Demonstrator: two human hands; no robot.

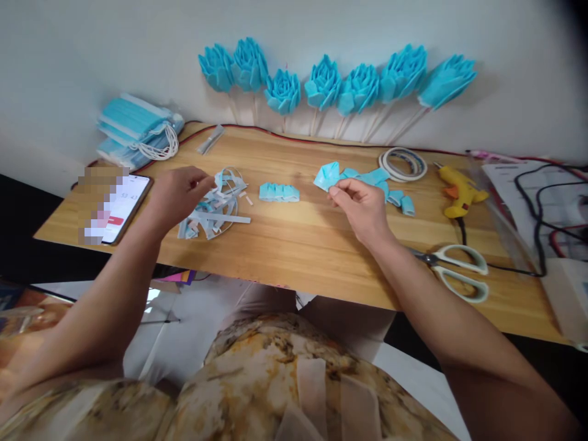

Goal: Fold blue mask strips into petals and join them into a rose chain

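Observation:
My right hand (362,205) pinches a light-blue folded petal (327,176), cut from face-mask-like fabric, between thumb and fingers just above the table. More blue folded pieces (374,177) lie behind and beside that hand. A small row of blue pleated pieces (279,192) rests on the wood between my hands. My left hand (181,193) hovers at the left edge of a heap of white and blue scraps (215,211), its fingers curled in; whatever they might hold is hidden.
Several blue fabric flowers (324,82) on sticks lean against the wall. Face masks (135,125) are stacked at back left, near a phone (119,208). Tape rolls (403,165), a yellow glue gun (462,191), scissors (459,269) and cables (535,214) lie right.

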